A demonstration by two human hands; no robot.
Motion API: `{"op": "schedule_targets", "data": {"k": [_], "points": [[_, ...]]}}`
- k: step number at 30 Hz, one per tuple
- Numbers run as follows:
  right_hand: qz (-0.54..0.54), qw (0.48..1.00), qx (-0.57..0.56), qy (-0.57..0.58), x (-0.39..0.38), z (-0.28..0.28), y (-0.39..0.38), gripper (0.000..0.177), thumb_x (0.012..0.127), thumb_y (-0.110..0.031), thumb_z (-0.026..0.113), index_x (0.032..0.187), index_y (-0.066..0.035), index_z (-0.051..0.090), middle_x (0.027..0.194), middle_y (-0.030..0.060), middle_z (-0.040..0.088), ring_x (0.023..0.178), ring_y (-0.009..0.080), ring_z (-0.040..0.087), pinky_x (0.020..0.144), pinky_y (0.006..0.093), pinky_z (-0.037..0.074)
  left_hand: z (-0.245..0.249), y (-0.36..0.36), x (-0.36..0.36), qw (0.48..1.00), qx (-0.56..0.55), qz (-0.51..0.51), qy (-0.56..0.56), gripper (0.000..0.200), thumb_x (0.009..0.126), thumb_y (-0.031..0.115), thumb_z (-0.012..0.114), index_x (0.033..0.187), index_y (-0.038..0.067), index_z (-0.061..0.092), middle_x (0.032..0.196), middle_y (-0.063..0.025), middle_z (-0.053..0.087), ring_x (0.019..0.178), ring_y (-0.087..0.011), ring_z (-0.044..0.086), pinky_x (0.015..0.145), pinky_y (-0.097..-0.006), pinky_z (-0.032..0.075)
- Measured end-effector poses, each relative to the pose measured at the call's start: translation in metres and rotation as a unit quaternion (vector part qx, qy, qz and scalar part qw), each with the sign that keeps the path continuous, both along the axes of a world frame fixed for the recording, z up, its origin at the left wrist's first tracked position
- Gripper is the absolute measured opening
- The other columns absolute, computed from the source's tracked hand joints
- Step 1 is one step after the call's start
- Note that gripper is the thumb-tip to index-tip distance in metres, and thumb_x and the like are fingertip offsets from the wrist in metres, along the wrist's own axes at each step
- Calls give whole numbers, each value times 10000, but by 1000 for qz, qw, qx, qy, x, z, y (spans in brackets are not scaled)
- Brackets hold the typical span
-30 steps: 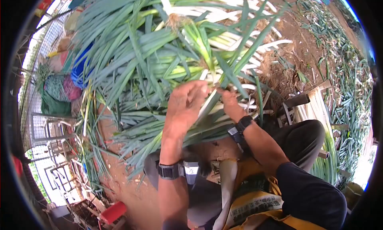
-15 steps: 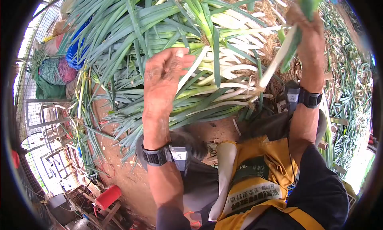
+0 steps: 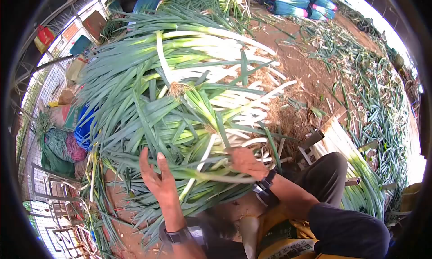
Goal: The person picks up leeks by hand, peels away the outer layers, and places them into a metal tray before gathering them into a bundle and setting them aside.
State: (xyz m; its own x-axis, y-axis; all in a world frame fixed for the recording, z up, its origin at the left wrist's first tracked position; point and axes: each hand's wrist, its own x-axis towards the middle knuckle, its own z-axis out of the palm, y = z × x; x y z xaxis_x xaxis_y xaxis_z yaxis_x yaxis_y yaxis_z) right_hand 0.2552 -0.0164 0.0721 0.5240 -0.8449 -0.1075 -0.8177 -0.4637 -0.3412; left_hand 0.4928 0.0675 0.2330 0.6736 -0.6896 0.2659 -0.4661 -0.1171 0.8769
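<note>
My left hand (image 3: 157,176) is raised palm inward at the near left edge of the leek pile (image 3: 180,56), its thumb and fingers spread. My right hand (image 3: 246,162) is curled over the near right part of the pile; its fingers are partly hidden, and what they grip does not show. Just under it a blurred leek (image 3: 216,176) stretches sideways, its pale end by the right wrist and its green leaves towards my left hand. Another leek (image 3: 164,59) lies crosswise on top, roots towards me.
On my right, trimmed leeks (image 3: 335,135) rest in a metal frame (image 3: 312,140). Discarded leaves (image 3: 382,110) cover the ground beyond. Wrapped bundles (image 3: 290,0) lie at the far end. At left are a blue bag (image 3: 84,128) and a metal rack (image 3: 56,187).
My right hand has swung down and left from the upper right, where it held a leek. My left hand has moved down and left, its fingers now spread. The view has tilted up.
</note>
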Motion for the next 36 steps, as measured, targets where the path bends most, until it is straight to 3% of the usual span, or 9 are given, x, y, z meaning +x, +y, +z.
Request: {"op": "schedule_targets", "data": {"k": [3, 7, 8, 10, 13, 16, 23, 26, 36], "points": [[-158, 976, -150, 4, -46, -49, -18, 418, 758, -137, 656, 1165, -41, 667, 748, 140, 652, 660, 333, 639, 627, 431, 525, -2, 2, 2, 996, -10, -42, 83, 485, 1003, 260, 638, 1368, -38, 520, 1372, -177, 558, 1249, -271, 534, 1094, -455, 381], [-323, 883, -340, -26, -78, -7, -37, 819, 750, -98, 697, 1500, -16, 378, 1236, 263, 533, 1103, 440, 548, 904, 534, 461, 2, 3, 0, 996, 2, -43, 84, 498, 1001, 275, 640, 1367, -44, 525, 1368, -190, 569, 1241, -273, 552, 1077, -450, 395], [-339, 903, -249, -85, -82, 18, -35, 936, 760, -88, 711, 1574, -64, 248, 1289, 275, 489, 1190, 467, 495, 947, 579, 409, -6, 0, 3, 995, -24, -44, 88, 489, 1003, 270, 634, 1361, -49, 534, 1354, -203, 583, 1241, -278, 561, 1073, -447, 399], [-344, 898, -271, -49, -73, 31, -28, 893, 769, -137, 722, 1550, -66, 296, 1311, 264, 491, 1226, 435, 470, 1014, 552, 368, -12, -2, 9, 996, -23, -52, 62, 488, 998, 262, 640, 1354, -56, 541, 1330, -208, 603, 1241, -278, 566, 1075, -434, 398], [-120, 974, -86, -170, -69, 11, -17, 668, 764, -184, 758, 1373, -47, 521, 1098, 186, 637, 1020, 382, 617, 868, 473, 493, -7, -6, 3, 995, -20, -59, 80, 475, 980, 243, 674, 1330, -56, 556, 1313, -214, 615, 1233, -273, 577, 1017, -405, 442], [63, 992, 108, -13, -45, -43, 12, 740, 705, -299, 873, 1332, -47, 571, 1086, 186, 652, 1103, 360, 628, 961, 462, 490, -3, -8, -10, 991, -23, -51, 118, 435, 974, 236, 686, 1278, -57, 582, 1273, -215, 638, 1188, -255, 608, 965, -384, 475], [71, 993, -5, 94, -32, -102, 42, 778, 699, -233, 814, 1389, -51, 507, 1228, 165, 592, 1213, 365, 556, 978, 502, 466, 5, -3, 2, 995, -3, -67, 79, 403, 975, 245, 684, 1239, -45, 597, 1074, -175, 728, 995, -215, 680, 881, -356, 504], [81, 993, 68, 48, -31, -108, 31, 499, 734, -165, 750, 1207, -37, 654, 1166, 174, 637, 1170, 373, 584, 965, 487, 480, 12, 0, 0, 992, 9, -67, 104, 393, 972, 251, 685, 1223, -43, 607, 1069, -178, 731, 970, -215, 686, 859, -347, 511], [310, 939, -148, 31, 53, -13, 13, 152, 760, -124, 651, 877, -91, 742, 1519, 130, 473, 1457, 307, 362, 1219, 482, 228, -2, -14, -9, 993, 11, -103, 60, 323, 953, 201, 680, 1132, -67, 650, 1042, -206, 735, 942, -259, 716, 805, -361, 548]]}}
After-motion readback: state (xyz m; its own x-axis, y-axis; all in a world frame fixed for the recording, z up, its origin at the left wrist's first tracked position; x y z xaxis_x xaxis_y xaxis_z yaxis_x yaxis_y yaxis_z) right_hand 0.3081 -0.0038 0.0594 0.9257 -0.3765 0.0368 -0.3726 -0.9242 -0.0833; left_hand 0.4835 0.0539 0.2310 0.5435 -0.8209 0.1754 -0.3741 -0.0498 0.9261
